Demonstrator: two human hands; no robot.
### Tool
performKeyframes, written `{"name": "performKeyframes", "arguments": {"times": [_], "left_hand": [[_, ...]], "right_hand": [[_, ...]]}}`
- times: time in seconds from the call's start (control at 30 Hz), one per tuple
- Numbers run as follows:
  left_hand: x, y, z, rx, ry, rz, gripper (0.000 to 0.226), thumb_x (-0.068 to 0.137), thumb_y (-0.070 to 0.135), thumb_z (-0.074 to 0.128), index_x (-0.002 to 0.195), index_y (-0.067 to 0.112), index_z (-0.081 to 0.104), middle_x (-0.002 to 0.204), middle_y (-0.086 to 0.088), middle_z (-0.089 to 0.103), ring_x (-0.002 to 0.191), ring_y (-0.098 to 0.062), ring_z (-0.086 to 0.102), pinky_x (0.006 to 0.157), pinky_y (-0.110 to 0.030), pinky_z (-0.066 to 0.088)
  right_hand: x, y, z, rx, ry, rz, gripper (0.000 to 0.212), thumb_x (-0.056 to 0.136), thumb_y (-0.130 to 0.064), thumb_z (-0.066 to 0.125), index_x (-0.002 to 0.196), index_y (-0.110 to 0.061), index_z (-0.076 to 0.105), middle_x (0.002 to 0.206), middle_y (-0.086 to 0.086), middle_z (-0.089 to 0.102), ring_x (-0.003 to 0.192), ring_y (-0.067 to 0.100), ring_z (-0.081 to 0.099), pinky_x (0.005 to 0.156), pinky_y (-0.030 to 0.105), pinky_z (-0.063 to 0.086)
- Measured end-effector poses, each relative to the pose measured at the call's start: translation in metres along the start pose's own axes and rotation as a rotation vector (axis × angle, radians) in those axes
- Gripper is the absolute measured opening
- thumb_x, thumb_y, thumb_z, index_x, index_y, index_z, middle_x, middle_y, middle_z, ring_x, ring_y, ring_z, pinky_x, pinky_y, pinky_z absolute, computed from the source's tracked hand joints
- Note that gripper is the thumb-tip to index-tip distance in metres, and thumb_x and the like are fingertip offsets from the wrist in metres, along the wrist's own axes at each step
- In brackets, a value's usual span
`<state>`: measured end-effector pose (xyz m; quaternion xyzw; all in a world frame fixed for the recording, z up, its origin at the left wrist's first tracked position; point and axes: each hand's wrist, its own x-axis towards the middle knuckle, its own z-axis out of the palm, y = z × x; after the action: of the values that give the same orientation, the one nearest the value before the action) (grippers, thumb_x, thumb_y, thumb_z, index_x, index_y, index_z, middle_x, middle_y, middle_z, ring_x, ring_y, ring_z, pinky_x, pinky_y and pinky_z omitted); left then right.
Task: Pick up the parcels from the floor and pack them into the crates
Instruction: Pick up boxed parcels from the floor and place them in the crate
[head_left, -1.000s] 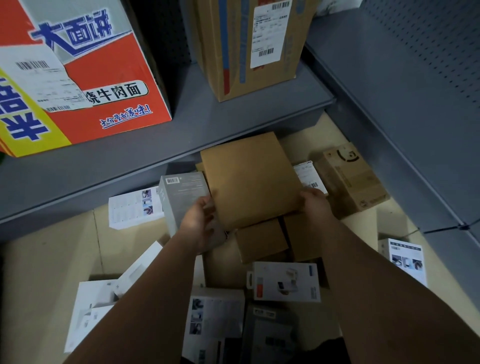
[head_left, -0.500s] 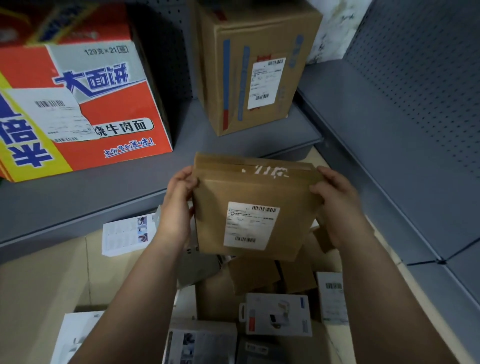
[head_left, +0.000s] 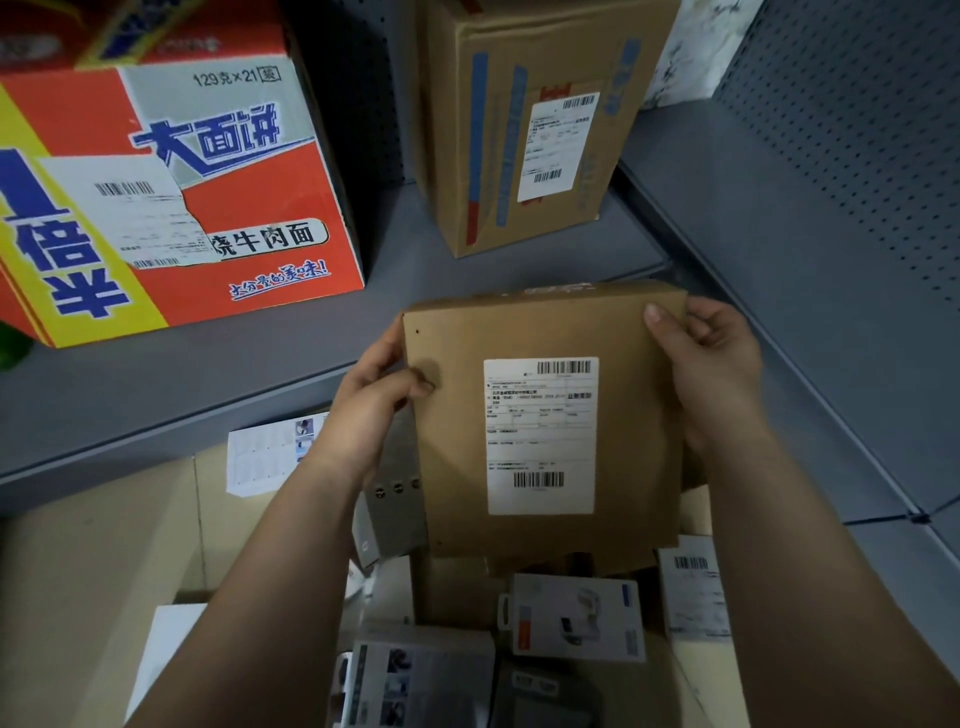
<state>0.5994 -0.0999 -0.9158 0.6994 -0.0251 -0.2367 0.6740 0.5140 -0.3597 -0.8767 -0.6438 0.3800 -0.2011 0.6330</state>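
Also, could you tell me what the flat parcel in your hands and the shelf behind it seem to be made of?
The flat parcel looks like matte brown cardboard, judging by its creased edges; its label seems to be white printed paper. The shelf is probably grey painted metal: smooth, thin-edged.

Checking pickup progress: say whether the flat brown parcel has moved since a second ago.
Yes: the parcel rose off the floor; its top now overlaps the grey shelf.

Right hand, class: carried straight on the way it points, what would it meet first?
Probably the grey shelf: the right hand, gripping the flat brown parcel by its top corner, points up and slightly left toward the shelf's front edge, with the tall brown carton standing beyond. Depth is unclear.
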Motion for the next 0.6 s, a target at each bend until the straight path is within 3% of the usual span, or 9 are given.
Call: {"name": "performKeyframes", "arguments": {"times": [0.13, 0.33, 0.5, 0.6], "left_hand": [[0.001, -0.001, 0.001, -0.032, -0.046, -0.031, 0.074, 0.088, 0.002, 0.052, 0.149, 0.043, 0.043, 0.125, 0.009, 0.069, 0.113, -0.012, 0.064, 0.086, -0.027, 0.050], [0.003, 0.001, -0.002, -0.067, 0.015, -0.011, 0.066, 0.093, 0.000, 0.054, 0.144, 0.043, 0.050, 0.101, 0.002, 0.071, 0.097, -0.013, 0.065, 0.084, -0.030, 0.050], [0.005, 0.006, -0.013, -0.228, 0.167, -0.049, 0.051, 0.093, 0.007, 0.058, 0.134, 0.038, 0.058, 0.087, 0.009, 0.073, 0.070, -0.003, 0.066, 0.057, -0.021, 0.049], [0.005, 0.008, -0.023, -0.279, 0.194, -0.080, 0.041, 0.092, 0.007, 0.060, 0.124, 0.031, 0.057, 0.080, 0.007, 0.070, 0.064, -0.007, 0.061, 0.058, -0.026, 0.045]], "right_hand": [[0.003, 0.001, -0.001, 0.011, 0.026, 0.039, 0.047, 0.088, -0.029, 0.074, 0.129, -0.015, 0.054, 0.120, -0.001, 0.067, 0.106, 0.012, 0.064, 0.100, 0.037, 0.051], [0.004, -0.001, -0.003, 0.081, 0.018, 0.049, 0.041, 0.090, -0.024, 0.073, 0.127, -0.016, 0.058, 0.120, -0.001, 0.069, 0.106, 0.014, 0.066, 0.094, 0.035, 0.054], [0.006, -0.005, -0.011, 0.051, -0.252, -0.023, 0.044, 0.091, -0.008, 0.067, 0.133, -0.021, 0.059, 0.113, -0.009, 0.073, 0.104, 0.007, 0.069, 0.085, 0.028, 0.055], [0.007, 0.003, -0.027, -0.023, -0.445, 0.081, 0.057, 0.083, -0.022, 0.074, 0.136, -0.030, 0.055, 0.115, -0.008, 0.073, 0.107, 0.015, 0.069, 0.088, 0.039, 0.055]]}}
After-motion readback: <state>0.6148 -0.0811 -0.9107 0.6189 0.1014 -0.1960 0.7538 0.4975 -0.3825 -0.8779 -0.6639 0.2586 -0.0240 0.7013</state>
